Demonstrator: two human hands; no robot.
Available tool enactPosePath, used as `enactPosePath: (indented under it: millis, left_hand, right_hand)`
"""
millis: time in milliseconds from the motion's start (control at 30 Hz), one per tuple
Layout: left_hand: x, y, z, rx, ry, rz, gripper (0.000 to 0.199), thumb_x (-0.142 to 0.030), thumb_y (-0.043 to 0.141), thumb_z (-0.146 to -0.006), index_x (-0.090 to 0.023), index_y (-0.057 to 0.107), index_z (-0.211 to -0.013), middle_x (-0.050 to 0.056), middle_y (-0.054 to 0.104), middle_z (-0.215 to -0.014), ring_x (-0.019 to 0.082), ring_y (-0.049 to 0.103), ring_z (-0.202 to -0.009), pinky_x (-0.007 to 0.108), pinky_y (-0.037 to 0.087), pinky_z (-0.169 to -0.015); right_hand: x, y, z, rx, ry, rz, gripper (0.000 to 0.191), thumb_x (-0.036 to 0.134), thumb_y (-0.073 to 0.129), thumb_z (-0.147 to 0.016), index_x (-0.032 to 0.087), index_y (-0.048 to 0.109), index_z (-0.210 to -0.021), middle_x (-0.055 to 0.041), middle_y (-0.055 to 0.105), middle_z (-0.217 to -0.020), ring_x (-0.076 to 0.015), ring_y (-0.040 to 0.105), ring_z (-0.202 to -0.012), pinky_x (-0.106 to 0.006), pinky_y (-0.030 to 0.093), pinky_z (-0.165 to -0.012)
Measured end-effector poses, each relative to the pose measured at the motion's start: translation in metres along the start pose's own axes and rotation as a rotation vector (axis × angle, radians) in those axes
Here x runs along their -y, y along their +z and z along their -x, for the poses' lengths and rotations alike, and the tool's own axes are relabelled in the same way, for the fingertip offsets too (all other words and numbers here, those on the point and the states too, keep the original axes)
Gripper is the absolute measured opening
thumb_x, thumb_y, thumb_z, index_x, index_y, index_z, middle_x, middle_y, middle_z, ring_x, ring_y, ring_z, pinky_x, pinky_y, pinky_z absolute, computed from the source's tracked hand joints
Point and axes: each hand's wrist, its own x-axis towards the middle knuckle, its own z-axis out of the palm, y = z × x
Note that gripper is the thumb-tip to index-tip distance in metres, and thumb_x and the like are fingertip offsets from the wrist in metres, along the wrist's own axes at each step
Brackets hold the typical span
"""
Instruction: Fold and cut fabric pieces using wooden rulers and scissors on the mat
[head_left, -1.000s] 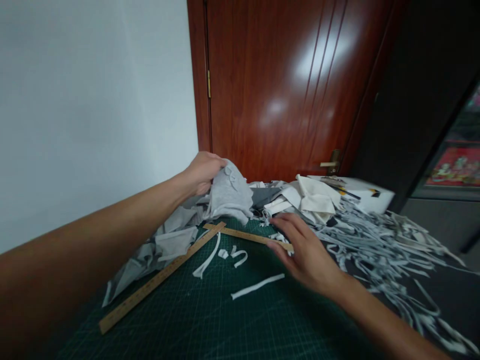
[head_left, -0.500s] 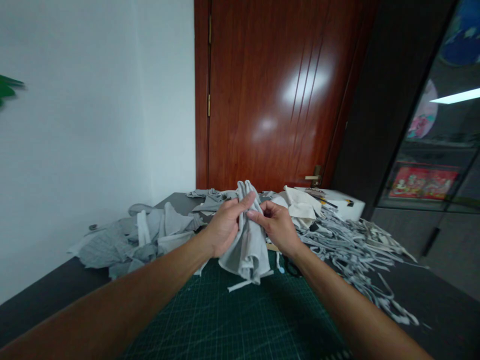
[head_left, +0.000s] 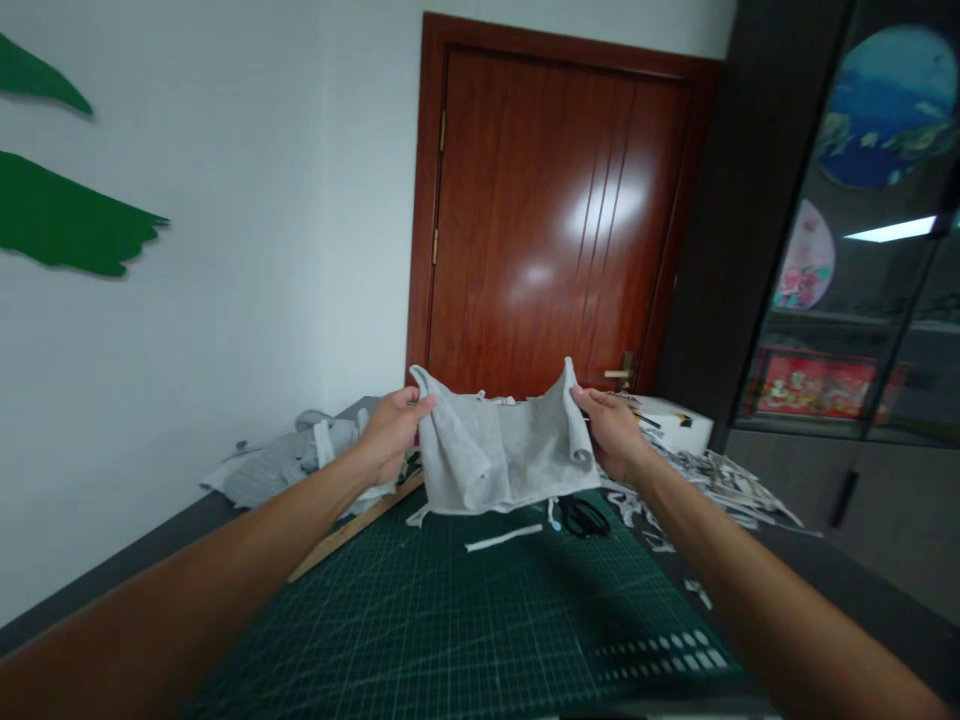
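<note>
A light grey piece of fabric hangs spread between my hands, sagging in the middle with its side edges curling inward. My left hand pinches its upper left corner, and my right hand pinches the upper right one. Below the cloth lies a green cutting mat with a grid. A narrow white fabric strip rests on the mat just under the cloth. Black-handled scissors lie near my right forearm, their blades hidden behind the cloth. A wooden ruler slants past my left forearm.
A heap of grey fabric scraps sits at the left, against the wall. Many tangled grey strips cover the right side of the dark table. Behind them stands a white box. A wooden door is beyond the table.
My hands have moved apart, and the bunched fabric is now stretched wide between them. The view has tilted upward. The ruler and more of the scissors have come into sight.
</note>
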Motion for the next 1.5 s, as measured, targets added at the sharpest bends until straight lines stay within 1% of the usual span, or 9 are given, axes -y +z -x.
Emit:
enactPosePath:
  millis: [167,367,467,567,700,867,1100,1267,1500]
  left_hand:
    - [-0.035,-0.021,0.010,-0.118,0.076,-0.012,0.021,-0.034,0.067,-0.104,-0.014,0.068,-0.111,0.002,0.070,-0.096,0.012,0.065,-0.070,0.025,0.057,-0.061]
    - [-0.079,0.001,0.002,-0.116,0.181,0.020,0.027,-0.036,0.068,-0.103,-0.015,0.067,-0.121,0.007,0.071,-0.113,0.019,0.071,-0.090,0.035,0.063,-0.077]
    - [-0.078,0.020,0.000,-0.073,0.186,-0.012,0.028,-0.036,0.068,-0.103,-0.016,0.066,-0.123,0.007,0.070,-0.115,0.019,0.071,-0.092,0.037,0.063,-0.078]
    - [-0.065,0.038,0.001,0.006,0.181,-0.074,0.027,-0.035,0.069,-0.102,-0.016,0.067,-0.121,0.007,0.070,-0.114,0.019,0.071,-0.091,0.036,0.063,-0.077]
    - [-0.054,0.044,0.002,0.098,0.199,-0.167,0.020,-0.034,0.069,-0.102,-0.014,0.068,-0.109,0.003,0.070,-0.098,0.014,0.067,-0.076,0.029,0.060,-0.067]
    - [-0.070,0.012,-0.005,0.181,0.247,-0.300,0.017,-0.025,0.082,-0.086,-0.017,0.067,-0.081,-0.002,0.066,-0.070,0.012,0.058,-0.057,0.022,0.044,-0.053]
    - [-0.112,-0.043,-0.022,0.314,0.277,-0.674,0.025,-0.024,0.093,-0.053,-0.021,0.072,-0.066,0.001,0.069,-0.068,0.016,0.057,-0.062,0.022,0.038,-0.056]
    - [-0.127,-0.046,-0.037,0.435,0.247,-0.926,0.025,-0.020,0.089,-0.044,-0.022,0.075,-0.065,0.001,0.069,-0.070,0.018,0.058,-0.066,0.023,0.036,-0.057]
    - [-0.111,-0.028,-0.088,0.337,0.372,-1.087,0.020,-0.009,0.075,-0.050,-0.021,0.059,-0.056,-0.004,0.049,-0.055,0.013,0.042,-0.055,0.026,0.024,-0.054]
  right_hand:
    - [0.023,-0.010,0.001,-0.041,0.027,0.101,0.034,0.036,0.069,-0.105,0.019,0.066,-0.134,-0.0106,0.069,-0.133,-0.0269,0.072,-0.109,-0.047,0.063,-0.090]
    - [0.038,0.012,0.000,-0.063,-0.076,0.313,0.032,0.033,0.071,-0.104,0.018,0.066,-0.132,-0.0098,0.069,-0.131,-0.0261,0.072,-0.106,-0.046,0.063,-0.088]
    - [0.038,0.044,0.016,0.005,-0.181,0.362,0.026,0.039,0.076,-0.099,0.016,0.073,-0.110,-0.0066,0.074,-0.109,-0.0212,0.071,-0.091,-0.034,0.060,-0.077]
    - [0.035,0.080,0.037,0.191,-0.210,0.369,0.040,0.055,0.087,-0.084,0.016,0.076,-0.082,-0.0036,0.075,-0.081,-0.0200,0.067,-0.075,-0.028,0.052,-0.061]
    - [0.037,0.098,0.047,0.339,-0.144,0.310,0.043,0.050,0.098,-0.065,0.017,0.077,-0.082,-0.0038,0.078,-0.078,-0.0218,0.070,-0.071,-0.030,0.056,-0.062]
    - [0.050,0.062,0.034,0.330,-0.035,0.248,0.044,0.051,0.095,-0.069,0.017,0.075,-0.089,-0.0076,0.081,-0.077,-0.0230,0.073,-0.064,-0.034,0.061,-0.059]
    - [0.092,-0.002,0.005,0.192,0.032,0.378,0.041,0.037,0.105,-0.057,0.019,0.071,-0.072,0.0000,0.071,-0.057,-0.0144,0.060,-0.041,-0.022,0.044,-0.035]
    - [0.110,-0.028,-0.006,0.264,0.142,0.481,0.042,0.056,0.093,-0.072,0.016,0.079,-0.071,-0.0108,0.077,-0.064,-0.0207,0.067,-0.045,-0.028,0.049,-0.036]
    - [0.092,-0.026,-0.050,0.172,-0.048,0.509,0.031,0.034,0.100,-0.063,0.019,0.073,-0.070,-0.0036,0.074,-0.064,-0.0164,0.063,-0.050,-0.026,0.048,-0.043]
